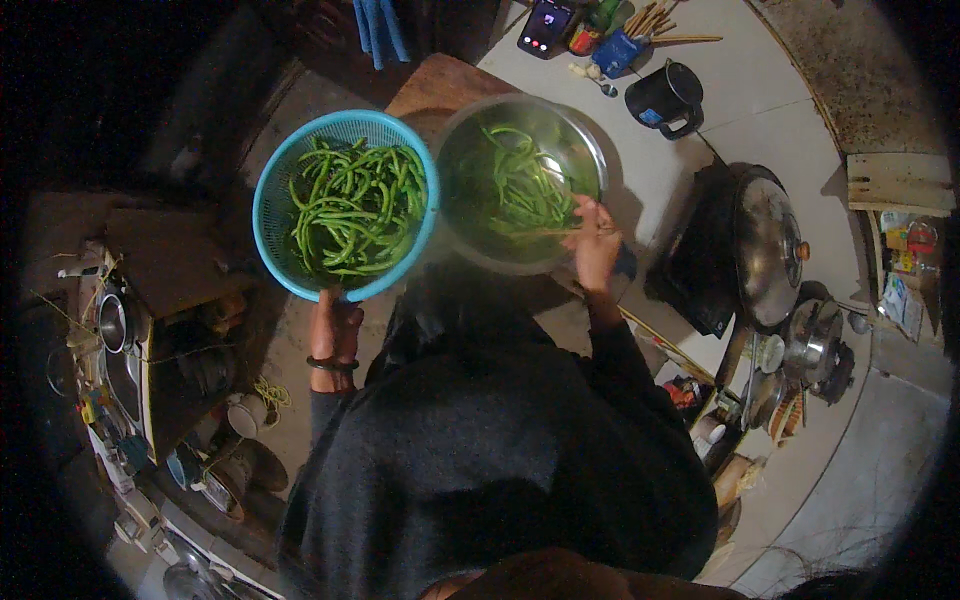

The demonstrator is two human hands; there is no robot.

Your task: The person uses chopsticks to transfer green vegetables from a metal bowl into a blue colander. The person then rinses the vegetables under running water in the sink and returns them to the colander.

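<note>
My left hand (337, 326) grips the near rim of a blue plastic colander (262, 225), which holds many green beans (360, 202). To its right, a round metal bowl (465, 232) holds more green beans (525, 180) under haze that looks like steam. My right hand (596, 236) is at that bowl's right side, closed around thin wooden chopsticks (544, 232) that reach in among the beans. The colander and the bowl stand side by side, their rims close together. Haze blurs the bowl's near edge.
On the tiled counter (757, 82) are a black kettle (664, 97), a lidded pan (769, 240), a phone (545, 30), a bottle (589, 34) and a blue container (619, 52) near several wooden sticks. More pots (814, 341) stand at right. A wooden cabinet (172, 262) is at left.
</note>
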